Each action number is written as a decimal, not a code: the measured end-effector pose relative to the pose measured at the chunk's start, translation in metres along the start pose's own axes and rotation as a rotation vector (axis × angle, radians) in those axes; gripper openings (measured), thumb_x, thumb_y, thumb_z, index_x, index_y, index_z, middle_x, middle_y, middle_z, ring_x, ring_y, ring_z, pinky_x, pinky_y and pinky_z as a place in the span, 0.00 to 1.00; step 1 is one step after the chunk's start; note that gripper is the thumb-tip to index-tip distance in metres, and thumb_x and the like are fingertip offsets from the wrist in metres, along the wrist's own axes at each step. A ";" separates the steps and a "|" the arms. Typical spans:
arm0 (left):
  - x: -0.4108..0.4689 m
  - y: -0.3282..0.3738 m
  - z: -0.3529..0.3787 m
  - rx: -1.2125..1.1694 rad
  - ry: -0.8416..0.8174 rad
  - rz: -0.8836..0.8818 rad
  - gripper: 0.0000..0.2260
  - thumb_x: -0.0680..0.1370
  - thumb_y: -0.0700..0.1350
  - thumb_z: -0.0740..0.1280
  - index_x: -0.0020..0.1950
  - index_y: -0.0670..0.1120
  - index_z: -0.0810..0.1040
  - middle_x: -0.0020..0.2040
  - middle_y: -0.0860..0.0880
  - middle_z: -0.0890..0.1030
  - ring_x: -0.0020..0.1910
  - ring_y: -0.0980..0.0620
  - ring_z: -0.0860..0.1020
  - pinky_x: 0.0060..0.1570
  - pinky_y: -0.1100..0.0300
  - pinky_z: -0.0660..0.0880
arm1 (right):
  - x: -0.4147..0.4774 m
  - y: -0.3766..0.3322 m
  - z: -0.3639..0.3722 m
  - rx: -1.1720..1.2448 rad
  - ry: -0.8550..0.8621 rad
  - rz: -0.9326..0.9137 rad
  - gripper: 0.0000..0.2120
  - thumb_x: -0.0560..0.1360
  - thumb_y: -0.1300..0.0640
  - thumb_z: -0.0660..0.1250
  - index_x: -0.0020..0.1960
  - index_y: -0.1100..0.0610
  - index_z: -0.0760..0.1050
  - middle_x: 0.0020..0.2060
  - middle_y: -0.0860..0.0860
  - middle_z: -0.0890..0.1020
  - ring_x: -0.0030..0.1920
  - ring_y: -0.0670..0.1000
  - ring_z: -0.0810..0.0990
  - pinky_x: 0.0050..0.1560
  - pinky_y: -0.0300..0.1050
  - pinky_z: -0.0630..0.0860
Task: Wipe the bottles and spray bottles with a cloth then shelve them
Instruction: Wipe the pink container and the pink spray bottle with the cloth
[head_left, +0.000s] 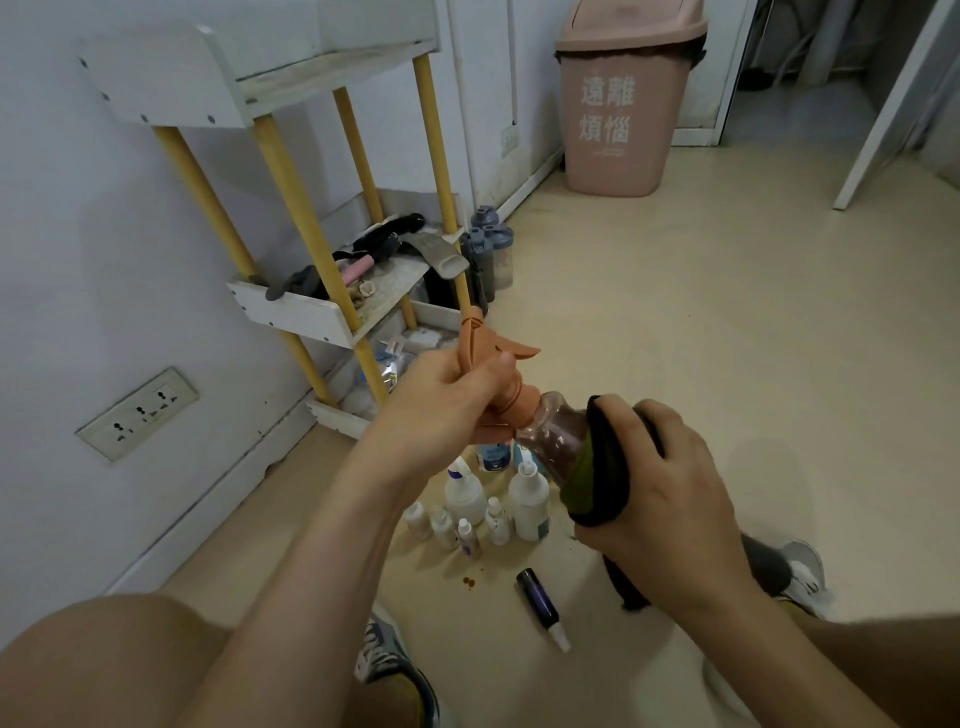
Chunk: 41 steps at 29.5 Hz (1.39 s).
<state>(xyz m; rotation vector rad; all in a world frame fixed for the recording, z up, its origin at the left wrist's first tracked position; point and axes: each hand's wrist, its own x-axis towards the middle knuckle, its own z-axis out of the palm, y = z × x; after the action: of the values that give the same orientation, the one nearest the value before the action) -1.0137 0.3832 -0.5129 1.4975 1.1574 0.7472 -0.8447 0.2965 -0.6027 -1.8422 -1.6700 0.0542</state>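
Spray bottle (553, 434) held tilted above the floor (727, 364), orange trigger head up-left, clear plastic body down-right. Left hand (452, 400) grip clenched round the trigger neck; right hand (670, 478) grip grasping a dark, soft cloth (597, 483) wrapped over the body. Open floor to the right; white rack (311, 317) with yellow posts close on the left, middle tray cluttered with dark tools. Below, small white bottles (493, 506) standing clustered; dark bottle (537, 597) lying apart.
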 end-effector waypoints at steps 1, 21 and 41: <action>0.000 0.000 -0.001 0.031 -0.030 0.028 0.10 0.82 0.48 0.62 0.53 0.44 0.80 0.48 0.45 0.85 0.44 0.53 0.84 0.40 0.63 0.80 | -0.001 0.000 0.000 0.030 -0.038 0.003 0.49 0.54 0.49 0.81 0.70 0.45 0.61 0.62 0.52 0.71 0.56 0.58 0.74 0.49 0.49 0.75; -0.023 -0.001 0.033 0.537 0.146 0.217 0.18 0.81 0.59 0.55 0.46 0.50 0.78 0.36 0.51 0.81 0.38 0.53 0.80 0.42 0.48 0.77 | 0.007 -0.026 0.026 0.858 -0.122 0.446 0.21 0.79 0.37 0.55 0.50 0.50 0.79 0.43 0.47 0.83 0.48 0.51 0.81 0.51 0.52 0.78; 0.043 0.056 0.120 0.584 0.126 0.645 0.20 0.79 0.63 0.50 0.41 0.51 0.73 0.31 0.52 0.77 0.32 0.52 0.76 0.34 0.49 0.73 | 0.063 0.007 -0.053 1.013 0.180 0.612 0.24 0.76 0.32 0.55 0.46 0.48 0.81 0.39 0.51 0.85 0.43 0.52 0.84 0.51 0.57 0.81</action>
<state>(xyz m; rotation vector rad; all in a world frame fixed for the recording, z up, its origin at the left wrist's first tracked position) -0.8755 0.3816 -0.4949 2.4048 1.0295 0.9882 -0.8035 0.3310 -0.5397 -1.3898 -0.6503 0.8030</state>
